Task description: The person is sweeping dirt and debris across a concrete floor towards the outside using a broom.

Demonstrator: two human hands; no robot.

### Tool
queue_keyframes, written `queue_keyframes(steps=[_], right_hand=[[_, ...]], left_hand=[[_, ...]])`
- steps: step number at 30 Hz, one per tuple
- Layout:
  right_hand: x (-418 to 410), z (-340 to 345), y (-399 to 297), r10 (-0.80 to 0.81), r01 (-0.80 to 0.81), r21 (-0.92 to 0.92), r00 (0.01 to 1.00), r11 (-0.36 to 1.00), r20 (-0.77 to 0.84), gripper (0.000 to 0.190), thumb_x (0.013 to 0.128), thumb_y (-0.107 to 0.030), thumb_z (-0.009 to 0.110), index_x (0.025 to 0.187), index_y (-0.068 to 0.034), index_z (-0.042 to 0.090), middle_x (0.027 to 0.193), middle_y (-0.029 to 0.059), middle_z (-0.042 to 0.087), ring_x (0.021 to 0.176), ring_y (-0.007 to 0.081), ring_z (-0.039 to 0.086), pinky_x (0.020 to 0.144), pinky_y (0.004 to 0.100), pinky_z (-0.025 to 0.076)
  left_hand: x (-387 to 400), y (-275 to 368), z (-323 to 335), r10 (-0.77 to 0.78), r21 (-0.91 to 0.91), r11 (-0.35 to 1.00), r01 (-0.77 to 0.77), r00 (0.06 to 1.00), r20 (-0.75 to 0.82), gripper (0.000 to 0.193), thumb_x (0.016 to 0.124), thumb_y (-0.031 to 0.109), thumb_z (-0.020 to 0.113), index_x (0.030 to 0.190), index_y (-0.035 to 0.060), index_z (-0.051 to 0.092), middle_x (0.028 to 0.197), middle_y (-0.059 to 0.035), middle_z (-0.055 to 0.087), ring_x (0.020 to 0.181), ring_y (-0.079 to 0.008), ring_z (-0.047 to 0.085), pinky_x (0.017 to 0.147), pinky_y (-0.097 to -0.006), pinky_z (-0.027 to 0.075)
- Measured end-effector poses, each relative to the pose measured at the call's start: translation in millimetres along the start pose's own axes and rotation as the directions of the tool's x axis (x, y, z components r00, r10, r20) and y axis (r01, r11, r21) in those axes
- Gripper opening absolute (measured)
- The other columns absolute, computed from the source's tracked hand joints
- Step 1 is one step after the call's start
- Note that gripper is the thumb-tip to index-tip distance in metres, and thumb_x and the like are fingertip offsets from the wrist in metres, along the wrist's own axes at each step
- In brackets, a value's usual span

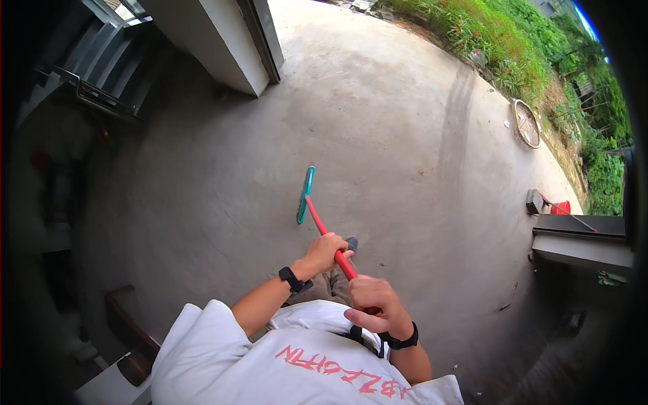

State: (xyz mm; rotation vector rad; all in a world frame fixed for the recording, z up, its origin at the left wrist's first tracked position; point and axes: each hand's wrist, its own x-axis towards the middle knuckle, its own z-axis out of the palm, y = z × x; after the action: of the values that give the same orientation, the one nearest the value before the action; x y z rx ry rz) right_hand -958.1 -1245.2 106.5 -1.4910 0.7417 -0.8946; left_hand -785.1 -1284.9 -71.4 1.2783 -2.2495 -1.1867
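My left hand [326,251] is wrapped around the red handle [317,214] of a broom, partway down its length. Closer to my body, my right hand [375,302] is closed on the upper end of the same handle. The broom's teal head [306,195] is out ahead of me, at or just above the concrete floor [243,167], with short dark bristles along its left side. Whether the bristles touch the floor, I cannot tell. One dark shoe [352,243] shows beside my left hand.
A pillar [238,55] stands ahead, with stairs [109,61] to its left. On the right are a round woven basket [526,124], a grey block [534,201], a red bucket [560,207] and a low ledge [582,245]. Brown curved furniture [129,319] is at lower left.
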Motion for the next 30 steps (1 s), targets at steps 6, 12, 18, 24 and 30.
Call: queue_keyframes(steps=[6, 12, 18, 24, 30], right_hand=[[-14.8, -2.3, 61.4, 0.047, -0.087, 0.223, 0.983, 0.971, 0.179, 0.038, 0.082, -0.005, 0.066, 0.059, 0.000, 0.036, 0.056, 0.0084, 0.031, 0.055, 0.0246, 0.033, 0.062, 0.0377, 0.034], [-44.4, -33.0, 54.6, 0.156, -0.157, 0.021, 0.987, 0.987, 0.022, 0.031, 0.080, -0.008, 0.064, 0.058, 0.000, 0.045, 0.052, 0.0119, 0.038, 0.053, 0.0248, 0.037, 0.062, 0.0365, 0.038], [-50.7, -16.6, 34.9, -0.011, 0.098, -0.381, 0.975, 0.919, 0.223, 0.025, 0.076, -0.015, 0.065, 0.056, -0.004, 0.055, 0.052, 0.0103, 0.051, 0.054, 0.0290, 0.051, 0.064, 0.0383, 0.043], [-47.5, -51.0, -11.5, -0.254, 0.284, -0.090, 0.933, 0.954, 0.253, 0.033, 0.081, -0.016, 0.066, 0.056, -0.007, 0.047, 0.051, 0.0047, 0.046, 0.050, 0.0251, 0.046, 0.057, 0.0361, 0.039], [-56.0, -62.4, 42.6, -0.181, 0.159, 0.139, 0.970, 0.977, 0.160, 0.035, 0.082, -0.012, 0.064, 0.055, -0.003, 0.043, 0.050, 0.0079, 0.040, 0.048, 0.0266, 0.039, 0.055, 0.0380, 0.035]], left_hand=[[-54.8, -35.9, 8.6, -0.076, 0.109, 0.993, 0.040, 0.933, 0.352, 0.032, 0.088, 0.032, 0.068, 0.069, 0.0057, 0.063, 0.074, -0.0138, 0.065, 0.075, -0.0350, 0.061, 0.067, -0.0475, 0.047], [1.8, -21.4, 63.8, 0.029, 0.070, 0.996, -0.058, 0.933, 0.358, 0.029, 0.086, 0.031, 0.069, 0.072, 0.0071, 0.063, 0.073, -0.0125, 0.063, 0.077, -0.0337, 0.061, 0.068, -0.0466, 0.048], [66.3, 14.0, 86.9, 0.173, -0.002, 0.985, -0.174, 0.976, 0.130, 0.022, 0.087, 0.026, 0.069, 0.076, 0.0076, 0.063, 0.079, -0.0074, 0.058, 0.084, -0.0290, 0.059, 0.068, -0.0429, 0.049], [53.4, 69.1, 53.2, 0.132, -0.034, 0.991, -0.132, 0.991, -0.012, 0.025, 0.085, 0.023, 0.071, 0.072, 0.0058, 0.059, 0.076, -0.0086, 0.056, 0.081, -0.0298, 0.058, 0.067, -0.0431, 0.049], [14.8, 27.5, 50.0, -0.004, 0.122, 0.992, -0.033, 0.957, 0.289, 0.028, 0.090, 0.030, 0.066, 0.073, 0.0075, 0.064, 0.076, -0.0098, 0.062, 0.080, -0.0311, 0.061, 0.068, -0.0445, 0.049]])
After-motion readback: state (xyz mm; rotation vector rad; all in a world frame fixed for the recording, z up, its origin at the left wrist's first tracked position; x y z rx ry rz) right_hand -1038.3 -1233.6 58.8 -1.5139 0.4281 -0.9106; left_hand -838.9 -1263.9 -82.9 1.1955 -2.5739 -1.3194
